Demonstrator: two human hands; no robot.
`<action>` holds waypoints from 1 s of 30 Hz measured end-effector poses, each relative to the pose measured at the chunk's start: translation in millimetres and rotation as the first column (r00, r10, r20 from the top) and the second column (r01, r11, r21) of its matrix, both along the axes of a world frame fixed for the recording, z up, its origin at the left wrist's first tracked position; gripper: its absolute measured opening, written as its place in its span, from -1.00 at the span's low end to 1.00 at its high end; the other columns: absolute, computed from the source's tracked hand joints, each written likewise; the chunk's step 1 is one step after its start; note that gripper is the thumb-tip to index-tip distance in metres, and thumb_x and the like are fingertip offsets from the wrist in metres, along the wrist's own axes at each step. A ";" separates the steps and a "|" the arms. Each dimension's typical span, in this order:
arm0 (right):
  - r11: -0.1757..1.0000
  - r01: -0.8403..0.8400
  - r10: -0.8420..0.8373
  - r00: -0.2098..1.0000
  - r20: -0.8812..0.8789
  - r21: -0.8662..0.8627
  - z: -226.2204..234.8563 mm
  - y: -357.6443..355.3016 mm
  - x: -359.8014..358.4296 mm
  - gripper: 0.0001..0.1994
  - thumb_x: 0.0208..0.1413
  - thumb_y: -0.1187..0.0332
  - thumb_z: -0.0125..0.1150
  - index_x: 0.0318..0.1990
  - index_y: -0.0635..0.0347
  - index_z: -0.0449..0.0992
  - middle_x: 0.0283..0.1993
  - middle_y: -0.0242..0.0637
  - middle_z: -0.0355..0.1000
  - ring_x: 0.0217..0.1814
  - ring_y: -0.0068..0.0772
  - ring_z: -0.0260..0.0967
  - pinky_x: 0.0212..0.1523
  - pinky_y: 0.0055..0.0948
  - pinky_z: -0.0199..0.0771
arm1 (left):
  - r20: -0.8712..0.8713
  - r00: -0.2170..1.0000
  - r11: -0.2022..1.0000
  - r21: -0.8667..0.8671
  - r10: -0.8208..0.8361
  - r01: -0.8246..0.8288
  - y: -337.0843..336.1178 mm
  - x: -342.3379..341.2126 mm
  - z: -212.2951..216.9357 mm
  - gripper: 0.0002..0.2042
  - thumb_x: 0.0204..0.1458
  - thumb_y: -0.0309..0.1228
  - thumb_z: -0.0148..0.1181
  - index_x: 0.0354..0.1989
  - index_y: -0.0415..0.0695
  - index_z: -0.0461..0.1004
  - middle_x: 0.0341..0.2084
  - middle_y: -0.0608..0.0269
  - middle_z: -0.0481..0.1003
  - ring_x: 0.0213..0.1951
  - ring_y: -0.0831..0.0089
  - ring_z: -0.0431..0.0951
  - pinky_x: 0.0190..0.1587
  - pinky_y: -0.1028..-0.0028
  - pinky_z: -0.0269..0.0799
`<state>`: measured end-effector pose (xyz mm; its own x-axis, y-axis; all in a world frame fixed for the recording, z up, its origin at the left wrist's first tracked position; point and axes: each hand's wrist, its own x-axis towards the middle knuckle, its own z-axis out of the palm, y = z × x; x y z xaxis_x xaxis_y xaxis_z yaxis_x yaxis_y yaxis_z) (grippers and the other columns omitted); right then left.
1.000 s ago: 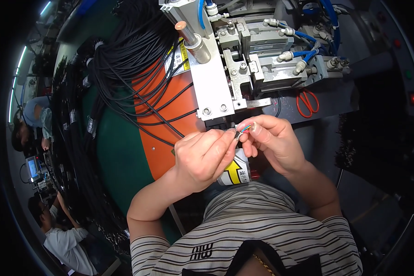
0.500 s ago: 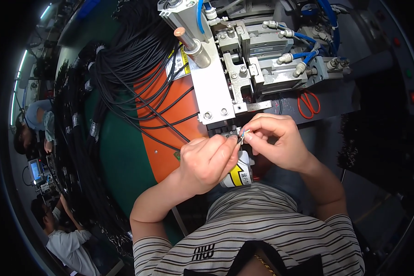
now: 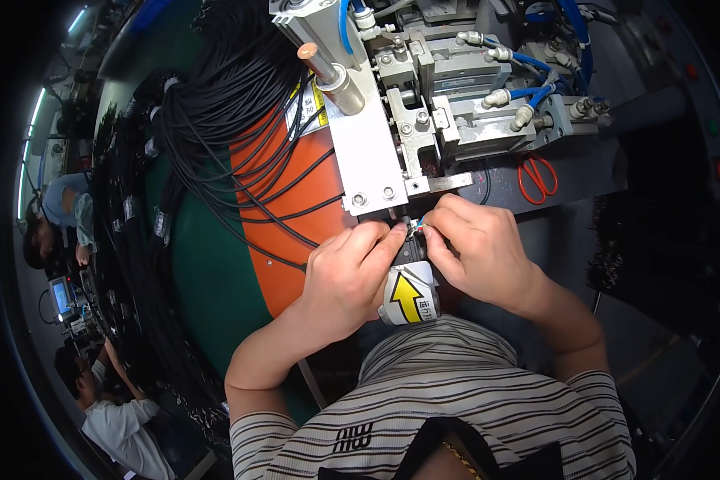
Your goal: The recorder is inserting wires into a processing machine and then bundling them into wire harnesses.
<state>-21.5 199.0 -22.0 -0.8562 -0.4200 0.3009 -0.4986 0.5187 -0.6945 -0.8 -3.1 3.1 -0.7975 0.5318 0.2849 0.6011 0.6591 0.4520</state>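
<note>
Fingertips of left hand and right hand pinch a tiny pale cable connector at frame centre. Looks light, slippery; best nipped by its sides.

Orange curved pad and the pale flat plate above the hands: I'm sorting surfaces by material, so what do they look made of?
Orange curved pad: probably rubber or plastic sheet, matte with no glare. Pale flat plate: likely bare metal, a smooth dull sheen with bolt heads.
</note>
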 end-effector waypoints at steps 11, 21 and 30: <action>0.994 0.019 -0.008 0.995 -0.099 0.110 6.8 -4.9 1.1 -0.96 -0.02 0.49 0.24 -0.41 0.25 0.51 -0.46 -0.22 0.42 -0.53 -0.15 0.41 -0.55 -0.29 0.39 | -0.032 0.994 0.987 -0.126 -0.100 0.096 -0.8 -0.3 6.0 -0.53 -0.25 -0.60 0.23 -0.02 -0.27 0.51 -0.43 0.18 0.38 -0.47 0.29 0.47 -0.46 0.39 0.42; 0.997 0.049 -0.054 0.993 -0.104 -0.059 -2.0 4.9 -5.8 -0.91 0.00 0.45 0.25 -0.34 0.25 0.53 -0.41 -0.24 0.46 -0.51 -0.17 0.45 -0.56 -0.32 0.41 | -0.081 0.976 0.949 -0.264 -0.200 0.173 7.2 -11.5 14.2 -0.55 -0.15 -0.50 0.13 0.01 -0.37 0.46 -0.37 0.19 0.36 -0.40 0.36 0.43 -0.39 0.43 0.40; 0.982 0.032 -0.010 0.994 0.112 -0.188 -12.5 -4.2 -7.8 -0.94 -0.07 0.45 0.21 -0.46 0.24 0.50 -0.55 -0.22 0.45 -0.51 -0.11 0.46 -0.48 -0.21 0.44 | -0.048 0.999 0.994 -0.104 -0.018 0.013 -5.7 1.9 6.1 -0.60 -0.24 -0.62 0.18 -0.11 -0.19 0.57 -0.38 0.12 0.41 -0.36 0.23 0.46 -0.34 0.29 0.40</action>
